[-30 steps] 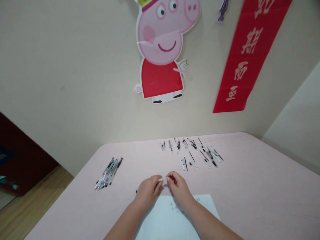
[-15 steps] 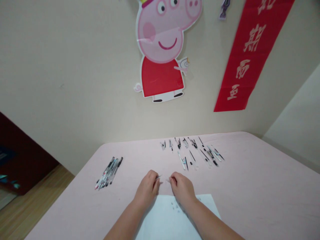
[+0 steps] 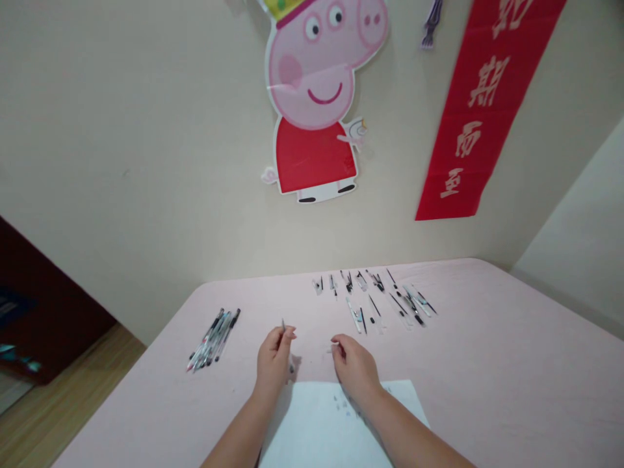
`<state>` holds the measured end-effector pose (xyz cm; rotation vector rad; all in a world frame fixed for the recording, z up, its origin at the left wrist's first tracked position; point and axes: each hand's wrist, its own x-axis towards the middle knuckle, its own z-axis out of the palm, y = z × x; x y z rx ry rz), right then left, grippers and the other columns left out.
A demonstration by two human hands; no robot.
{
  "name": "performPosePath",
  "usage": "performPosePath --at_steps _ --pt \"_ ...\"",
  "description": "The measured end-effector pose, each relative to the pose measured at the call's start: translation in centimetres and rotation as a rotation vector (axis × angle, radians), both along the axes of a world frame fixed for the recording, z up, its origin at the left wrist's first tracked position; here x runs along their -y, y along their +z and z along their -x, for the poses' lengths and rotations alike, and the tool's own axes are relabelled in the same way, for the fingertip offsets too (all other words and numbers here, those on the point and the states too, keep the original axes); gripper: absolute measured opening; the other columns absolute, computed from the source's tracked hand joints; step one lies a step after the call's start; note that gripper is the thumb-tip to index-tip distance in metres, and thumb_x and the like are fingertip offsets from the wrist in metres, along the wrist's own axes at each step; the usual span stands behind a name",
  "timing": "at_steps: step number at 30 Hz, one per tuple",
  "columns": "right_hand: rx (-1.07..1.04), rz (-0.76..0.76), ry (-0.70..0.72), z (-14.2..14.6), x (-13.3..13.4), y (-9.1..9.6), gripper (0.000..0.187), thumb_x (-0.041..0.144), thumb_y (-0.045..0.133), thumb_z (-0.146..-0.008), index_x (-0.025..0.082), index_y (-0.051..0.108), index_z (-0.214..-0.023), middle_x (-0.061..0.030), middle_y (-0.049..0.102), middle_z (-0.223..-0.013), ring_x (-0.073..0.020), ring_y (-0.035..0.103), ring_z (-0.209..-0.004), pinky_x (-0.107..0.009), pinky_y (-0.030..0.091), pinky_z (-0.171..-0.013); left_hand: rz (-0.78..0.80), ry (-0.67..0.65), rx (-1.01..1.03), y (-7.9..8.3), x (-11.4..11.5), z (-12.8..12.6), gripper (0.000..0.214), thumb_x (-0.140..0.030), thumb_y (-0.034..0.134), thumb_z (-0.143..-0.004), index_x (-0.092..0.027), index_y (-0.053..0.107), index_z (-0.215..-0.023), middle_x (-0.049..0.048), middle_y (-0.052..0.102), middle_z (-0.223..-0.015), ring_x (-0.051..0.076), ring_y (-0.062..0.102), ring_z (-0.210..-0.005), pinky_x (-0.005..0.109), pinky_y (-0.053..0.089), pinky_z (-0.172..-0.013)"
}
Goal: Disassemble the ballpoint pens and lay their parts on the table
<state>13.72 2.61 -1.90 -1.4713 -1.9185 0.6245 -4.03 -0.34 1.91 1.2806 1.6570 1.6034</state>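
Note:
My left hand (image 3: 273,354) is closed on a thin pen refill (image 3: 283,324) whose tip points up and away from me. My right hand (image 3: 353,364) is closed on a small clear pen piece (image 3: 333,350) held at the fingertips. Both hands hover over the pink table (image 3: 487,364), just beyond a white sheet of paper (image 3: 322,429) with faint scribbles. The hands are a short way apart.
A bundle of assembled pens (image 3: 213,338) lies to the left. Several loose pen parts (image 3: 375,299) are spread along the far side of the table. A cartoon pig cut-out (image 3: 316,97) and a red banner (image 3: 480,110) hang on the wall behind.
The hands were together on one pen piece; they have drawn apart. My left hand has moved left and lifted the refill upright, while my right hand stays with the clear piece.

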Motion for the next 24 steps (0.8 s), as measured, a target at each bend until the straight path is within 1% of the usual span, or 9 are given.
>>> performPosePath --at_steps 2,3,6,8,10,12,16,19,24 --pt "-0.071 -0.007 0.023 0.0 0.1 0.1 0.024 0.024 0.044 -0.085 0.02 0.062 -0.099 -0.0039 0.066 -0.082 -0.0181 0.06 -0.073 -0.027 0.04 -0.067 0.061 0.006 0.289 -0.2 -0.2 -0.1 0.032 -0.048 0.06 -0.077 -0.017 0.064 -0.081 -0.0004 0.061 -0.068 0.008 0.051 -0.048 0.017 0.042 -0.042" --pt "-0.107 -0.016 0.047 0.1 0.1 0.2 0.023 0.026 0.043 -0.086 0.019 0.062 -0.097 -0.0038 0.065 -0.081 -0.0178 0.059 -0.072 -0.026 0.04 -0.067 0.073 -0.01 0.429 -0.3 -0.3 -0.2 0.032 -0.047 0.062 -0.076 -0.016 0.063 -0.082 -0.0001 0.062 -0.069 0.006 0.049 -0.045 0.015 0.039 -0.04" --pt "-0.189 -0.037 0.132 0.4 0.4 0.6 0.027 0.033 0.037 -0.09 0.019 0.059 -0.082 -0.0031 0.061 -0.075 -0.0168 0.055 -0.069 -0.025 0.038 -0.064 0.096 -0.079 0.748 -0.4 -0.5 -0.4 0.024 -0.035 0.067 -0.076 -0.013 0.062 -0.082 0.0031 0.067 -0.075 0.004 0.053 -0.047 0.011 0.042 -0.042" --pt "-0.227 -0.023 0.169 0.6 0.6 0.8 0.035 0.038 0.033 -0.093 0.019 0.056 -0.074 -0.0017 0.057 -0.069 -0.0159 0.052 -0.066 -0.025 0.037 -0.062 0.137 -0.112 0.856 -0.4 -0.4 -0.6 0.015 -0.026 0.065 -0.078 -0.012 0.061 -0.081 0.0042 0.068 -0.076 0.005 0.057 -0.05 0.011 0.047 -0.045" --pt "-0.257 0.002 0.189 0.7 0.6 0.7 0.04 0.041 0.031 -0.093 0.019 0.054 -0.07 -0.0006 0.054 -0.065 -0.0153 0.05 -0.063 -0.024 0.035 -0.06 0.169 -0.137 0.912 -0.3 -0.3 -0.8 0.008 -0.02 0.063 -0.08 -0.012 0.061 -0.083 0.0047 0.068 -0.077 0.005 0.059 -0.052 0.012 0.05 -0.048" --pt "-0.284 0.016 0.21 0.8 0.6 0.6 0.042 0.043 0.03 -0.093 0.018 0.054 -0.069 -0.0006 0.054 -0.065 -0.0152 0.05 -0.063 -0.025 0.035 -0.06 0.198 -0.168 0.945 -0.2 -0.2 -0.9 0.005 -0.014 0.061 -0.081 -0.012 0.062 -0.085 0.0047 0.069 -0.079 0.006 0.061 -0.054 0.014 0.053 -0.051" --pt "-0.303 0.002 0.242 0.8 0.5 0.4 0.041 0.041 0.032 -0.093 0.018 0.056 -0.069 -0.0005 0.055 -0.064 -0.0148 0.051 -0.064 -0.025 0.034 -0.061 0.253 -0.233 0.982 -0.3 -0.1 -1.0 0.012 -0.004 0.057 -0.081 -0.012 0.062 -0.09 0.0051 0.069 -0.083 0.006 0.064 -0.058 0.013 0.055 -0.057" --pt "-0.296 0.003 0.237 0.8 0.5 0.5 0.037 0.037 0.036 -0.091 0.018 0.056 -0.067 0.0001 0.054 -0.062 -0.0142 0.05 -0.062 -0.024 0.033 -0.06 0.261 -0.225 0.964 -0.3 -0.2 -1.0 0.013 -0.002 0.056 -0.081 -0.011 0.062 -0.088 0.006 0.07 -0.084 0.005 0.064 -0.058 0.013 0.055 -0.058" --pt "-0.294 0.005 0.23 0.8 0.5 0.6 0.032 0.031 0.038 -0.088 0.017 0.057 -0.066 -0.0006 0.055 -0.062 -0.0144 0.05 -0.062 -0.025 0.034 -0.06 0.259 -0.172 0.927 -0.3 -0.5 -1.1 0.012 -0.002 0.053 -0.083 -0.011 0.061 -0.085 0.0067 0.071 -0.084 0.005 0.064 -0.056 0.012 0.054 -0.054"
